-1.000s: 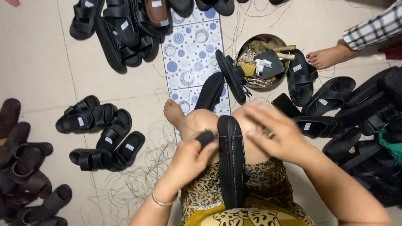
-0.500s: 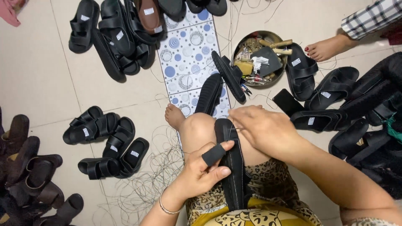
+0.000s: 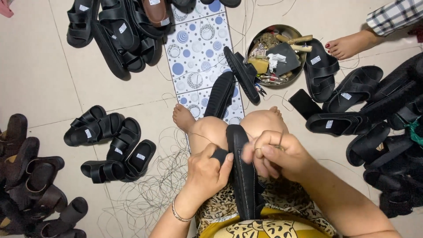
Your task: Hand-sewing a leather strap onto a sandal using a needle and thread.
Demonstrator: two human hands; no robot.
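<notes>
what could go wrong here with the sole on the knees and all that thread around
The black sole rests edge-up between the knees, steadied only by the left hand on its strap; it could tip or slide. The right hand pinches something fine close to the left fingers, so a slip might prick them. Loose thread on the floor could tangle a foot.

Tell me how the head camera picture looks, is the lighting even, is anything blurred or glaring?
Head view: soft, even indoor light, only faint shadows under the sandals; no harsh glare on the tile floor; the left hand and sandal sole are sharp, the right hand slightly smeared at the fingertips; straight tile lines bow a little toward the edges.
</notes>
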